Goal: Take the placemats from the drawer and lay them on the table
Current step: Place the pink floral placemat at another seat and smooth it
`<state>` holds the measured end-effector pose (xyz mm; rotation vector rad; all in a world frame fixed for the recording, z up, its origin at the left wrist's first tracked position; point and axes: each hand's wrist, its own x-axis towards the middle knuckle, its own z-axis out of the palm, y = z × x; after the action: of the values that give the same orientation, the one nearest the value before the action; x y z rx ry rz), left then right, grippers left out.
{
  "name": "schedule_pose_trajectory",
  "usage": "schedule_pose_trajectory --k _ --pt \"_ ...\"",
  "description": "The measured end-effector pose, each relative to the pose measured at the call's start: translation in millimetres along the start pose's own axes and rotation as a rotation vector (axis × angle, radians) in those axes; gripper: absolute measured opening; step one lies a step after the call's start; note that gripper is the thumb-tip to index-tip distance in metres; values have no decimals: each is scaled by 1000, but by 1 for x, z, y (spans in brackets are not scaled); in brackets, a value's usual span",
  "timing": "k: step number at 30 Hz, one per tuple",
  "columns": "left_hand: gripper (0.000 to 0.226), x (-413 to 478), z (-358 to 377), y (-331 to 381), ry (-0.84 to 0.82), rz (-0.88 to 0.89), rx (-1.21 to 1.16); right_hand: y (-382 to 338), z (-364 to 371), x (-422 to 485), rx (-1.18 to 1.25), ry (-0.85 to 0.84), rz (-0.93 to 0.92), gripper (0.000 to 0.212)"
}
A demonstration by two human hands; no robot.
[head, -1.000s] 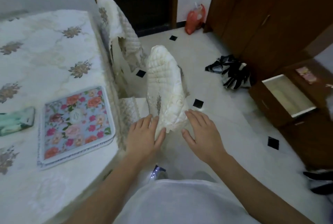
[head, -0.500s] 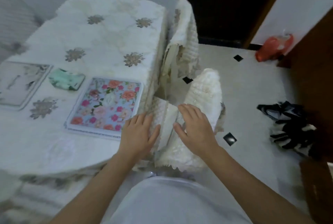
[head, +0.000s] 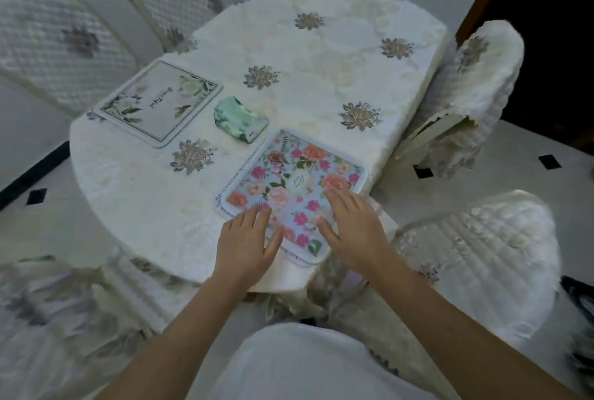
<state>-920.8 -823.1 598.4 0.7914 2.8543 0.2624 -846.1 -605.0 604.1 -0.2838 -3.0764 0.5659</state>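
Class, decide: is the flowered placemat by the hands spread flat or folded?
Spread flat. The floral placemat lies with its printed face up and rounded corners visible on the table.

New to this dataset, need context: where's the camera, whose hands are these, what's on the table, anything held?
No machine here: a person works with bare hands, and the picture comes from a camera worn on their head, looking down. The left hand and right hand lie flat, fingers straight, on a flowered placemat at the near edge of the table, which has a white cloth. Neither grips anything. Further left lies a white placemat with green leaves, and between the two a small green object, too blurred to name. Covered chairs stand around.
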Motion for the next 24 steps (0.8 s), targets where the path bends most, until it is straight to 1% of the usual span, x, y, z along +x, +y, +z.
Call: schedule_pose_trajectory --k 4,7,11,14,18,20,22,24 --pt "69 57 7 -43 -82 51 24 -3 26 41 6 -50 134 62" --pt "66 97 11 -73 -92 65 30 0 47 64 32 -54 230 62" --pt "63 135 24 -101 -144 98 32 8 72 77 34 -97 371 68" --pt "54 151 34 -111 -136 127 29 11 86 77 13 -80 409 73" --pt "50 160 37 -113 -114 137 -10 12 94 70 33 -2 497 74" --pt "48 161 36 -114 -100 135 -67 13 94 63 77 24 527 72" --pt "46 161 35 -116 -102 117 -126 15 95 55 100 9 576 70" --pt "41 160 35 -117 -125 102 -159 16 95 49 128 -14 643 73"
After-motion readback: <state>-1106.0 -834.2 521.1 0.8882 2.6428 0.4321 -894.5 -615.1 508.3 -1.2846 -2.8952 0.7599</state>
